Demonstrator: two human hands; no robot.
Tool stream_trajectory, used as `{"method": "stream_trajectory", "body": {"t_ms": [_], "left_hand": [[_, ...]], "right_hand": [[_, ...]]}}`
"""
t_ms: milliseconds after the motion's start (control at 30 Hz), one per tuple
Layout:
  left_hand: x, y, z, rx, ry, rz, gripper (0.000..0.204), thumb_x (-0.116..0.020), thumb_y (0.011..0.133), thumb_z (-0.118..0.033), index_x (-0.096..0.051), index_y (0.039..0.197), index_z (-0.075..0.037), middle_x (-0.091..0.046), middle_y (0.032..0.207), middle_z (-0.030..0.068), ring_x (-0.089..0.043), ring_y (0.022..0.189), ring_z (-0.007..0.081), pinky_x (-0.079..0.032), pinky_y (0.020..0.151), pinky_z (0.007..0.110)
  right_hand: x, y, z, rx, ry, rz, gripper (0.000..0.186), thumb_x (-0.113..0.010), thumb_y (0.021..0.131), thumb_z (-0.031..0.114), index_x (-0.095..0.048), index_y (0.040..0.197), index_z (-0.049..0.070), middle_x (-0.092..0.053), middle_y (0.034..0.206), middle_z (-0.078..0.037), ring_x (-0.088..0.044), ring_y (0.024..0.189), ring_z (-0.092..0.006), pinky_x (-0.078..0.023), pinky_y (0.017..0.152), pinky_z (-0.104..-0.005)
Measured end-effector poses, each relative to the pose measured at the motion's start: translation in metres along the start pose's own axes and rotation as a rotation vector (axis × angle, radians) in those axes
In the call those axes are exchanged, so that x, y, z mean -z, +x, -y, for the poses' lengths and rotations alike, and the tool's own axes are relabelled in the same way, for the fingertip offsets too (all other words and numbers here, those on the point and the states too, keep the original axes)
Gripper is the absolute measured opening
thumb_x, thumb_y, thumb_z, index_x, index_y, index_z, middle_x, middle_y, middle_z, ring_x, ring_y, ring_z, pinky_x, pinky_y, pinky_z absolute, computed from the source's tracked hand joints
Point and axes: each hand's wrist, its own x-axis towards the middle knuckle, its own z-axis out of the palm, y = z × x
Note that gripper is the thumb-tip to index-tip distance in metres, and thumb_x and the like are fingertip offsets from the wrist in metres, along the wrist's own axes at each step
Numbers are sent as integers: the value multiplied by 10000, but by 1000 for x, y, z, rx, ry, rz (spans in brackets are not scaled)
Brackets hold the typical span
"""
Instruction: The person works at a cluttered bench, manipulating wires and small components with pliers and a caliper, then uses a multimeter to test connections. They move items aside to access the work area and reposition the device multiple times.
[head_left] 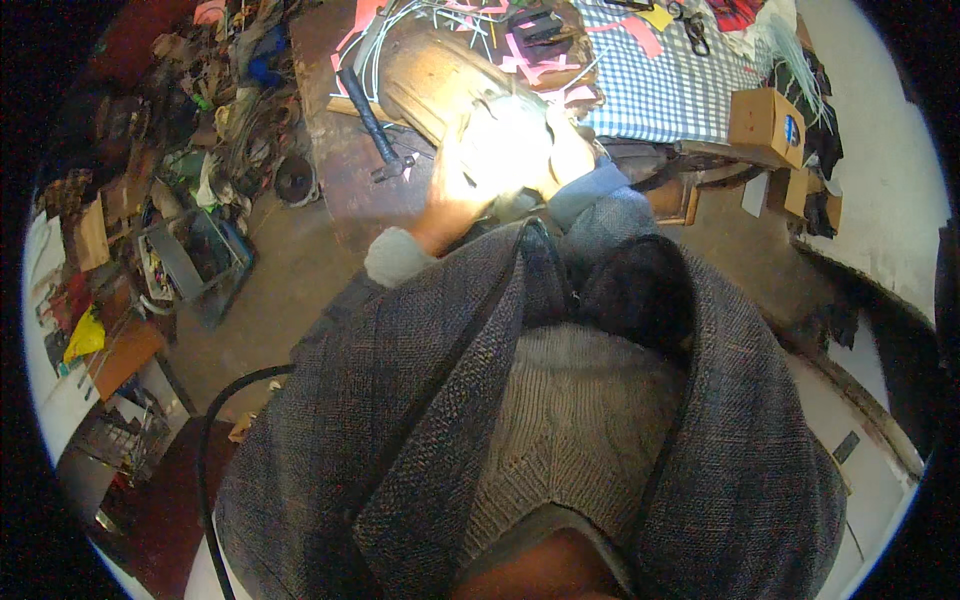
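Note:
Both my hands meet around a brightly lit, washed-out white thing [510,140] at the work table. My left hand [456,195] grips its left side with fingers bent. My right hand [568,160] closes round its right side; glare hides most of the fingertips and what exactly the thing is. Just beyond it lies a worn wooden block [425,75]. To the left of the hands rests a hammer [368,125] with a dark blue handle, its head toward me. Thin pale strips [385,25] are strewn past the block.
Pink scraps [527,62] litter the table's far part. A blue-and-white checked cloth [660,95] spreads at the far right, beside a cardboard box [765,122]. Heaped odds and ends fill the left, with a grey crate [232,262] on the floor. A black cable [205,470] loops near my left side.

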Motion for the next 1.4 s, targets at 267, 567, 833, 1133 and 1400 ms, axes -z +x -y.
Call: {"method": "stream_trajectory", "body": {"t_ms": [267, 567, 833, 1133, 1400], "left_hand": [[84, 120, 79, 3, 417, -71, 689, -617, 1009, -418, -446, 1436, 95, -547, 1377, 355, -529, 1309, 477, -414, 1095, 491], [46, 193, 113, 224, 232, 511, 549, -589, 1044, -451, -693, 1229, 55, -755, 1098, 223, -718, 1011, 305, -510, 918, 392], [47, 204, 129, 229, 306, 507, 526, -659, 1013, -429, -708, 1195, 62, -763, 1033, 200, -707, 933, 256, -525, 874, 371], [40, 211, 124, 263, 314, 544, 584, -662, 999, -490, -716, 1164, 67, -764, 1027, 169, -685, 931, 238, -513, 885, 385], [40, 209, 104, 423, 409, 538, 683, -666, 988, -512, -667, 1230, 127, -725, 1138, 209, -675, 1013, 279, -513, 926, 388]], "right_hand": [[103, 53, -17, -78, -1, -314, 645, -407, 1094, 537, -500, 1469, 20, -650, 1377, -162, -618, 1264, -322, -491, 1099, -474], [168, 70, -43, -21, 143, -526, 561, -573, 1070, 395, -529, 1419, -42, -682, 1300, -182, -689, 1109, -317, -551, 1005, -439], [177, 84, -52, -17, 236, -578, 509, -565, 1068, 372, -570, 1367, -41, -686, 1277, -192, -685, 1094, -331, -549, 980, -441], [182, 67, -55, 96, -309, -520, 464, -555, 1065, 350, -603, 1327, -30, -687, 1259, -208, -678, 1089, -352, -541, 966, -446], [171, 88, -55, 181, -1281, -271, 429, -546, 1063, 331, -633, 1292, -21, -688, 1243, -222, -672, 1084, -371, -534, 953, -450]]}}
